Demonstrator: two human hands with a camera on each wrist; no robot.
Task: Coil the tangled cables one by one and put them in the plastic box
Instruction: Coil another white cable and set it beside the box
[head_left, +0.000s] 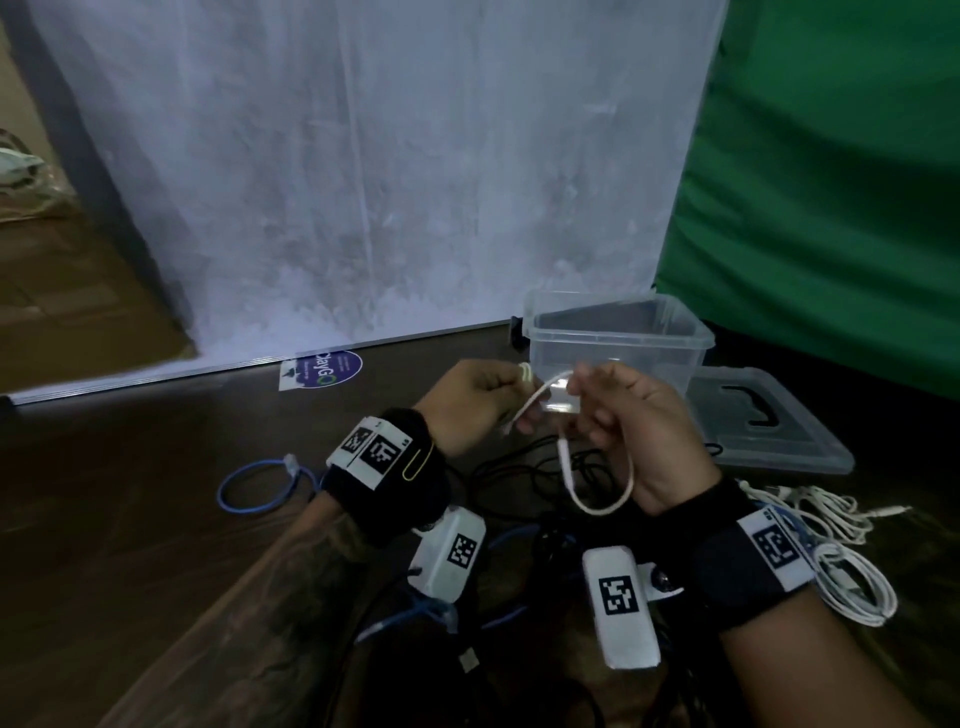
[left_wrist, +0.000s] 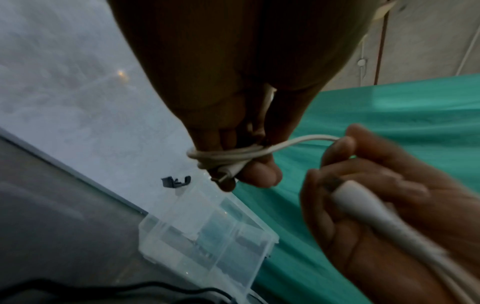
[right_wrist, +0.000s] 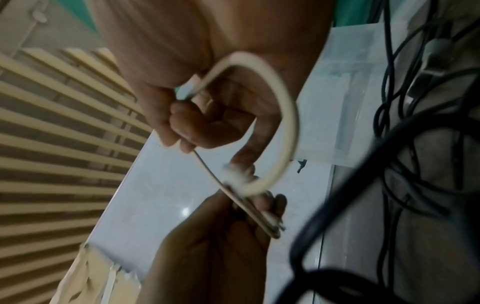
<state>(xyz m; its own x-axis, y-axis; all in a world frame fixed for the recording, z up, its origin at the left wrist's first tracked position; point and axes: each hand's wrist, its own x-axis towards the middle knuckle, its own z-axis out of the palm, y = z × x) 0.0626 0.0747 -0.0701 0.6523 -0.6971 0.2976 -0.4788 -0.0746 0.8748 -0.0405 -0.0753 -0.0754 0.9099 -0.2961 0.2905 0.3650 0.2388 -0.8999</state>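
Note:
A short white cable (head_left: 543, 393) stretches between both raised hands in front of the clear plastic box (head_left: 550, 312). My left hand (head_left: 511, 387) pinches a small bundle of its turns wound round the fingertips (left_wrist: 259, 172), one plug end poking out. My right hand (head_left: 584, 387) grips the cable's free part, and a loop (head_left: 597, 506) hangs below it. In the left wrist view the white connector (left_wrist: 363, 203) lies in the right palm. The box looks empty from here.
The box lid (head_left: 769, 421) lies flat to the right of the box. A blue cable (head_left: 249, 488) lies left, black cables (head_left: 519, 467) under the hands, white cables (head_left: 841, 545) to the right. A white board and a green cloth (head_left: 831, 182) stand behind.

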